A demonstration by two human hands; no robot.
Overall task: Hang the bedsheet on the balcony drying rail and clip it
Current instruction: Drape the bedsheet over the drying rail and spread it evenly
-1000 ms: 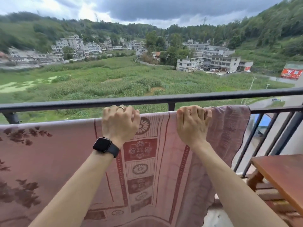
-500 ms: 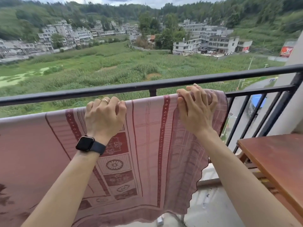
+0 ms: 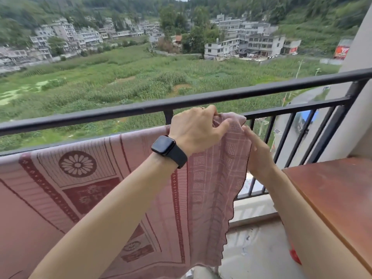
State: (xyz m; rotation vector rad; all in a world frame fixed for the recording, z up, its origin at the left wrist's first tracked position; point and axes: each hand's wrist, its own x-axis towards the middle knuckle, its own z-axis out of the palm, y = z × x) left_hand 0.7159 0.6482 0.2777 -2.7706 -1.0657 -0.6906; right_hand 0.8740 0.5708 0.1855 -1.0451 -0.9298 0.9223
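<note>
We find the bedsheet [image 3: 124, 188] draped over the drying rail [image 3: 291, 109], left of centre. We judge it light, soft and liable to slide, so it is best held at the top hem. The left hand [image 3: 198, 127] grips its right corner and the right hand [image 3: 259, 150] pinches the adjoining edge. A wooden surface [image 3: 338, 194] stands near right.

both hands [image 3: 196, 129] [image 3: 258, 153] grip the pink bedsheet [image 3: 90, 188] corner on the lower rail [image 3: 291, 109].

lower rail [image 3: 291, 109] — dark metal | bedsheet [image 3: 100, 188] draped over it — right end bunched
</note>
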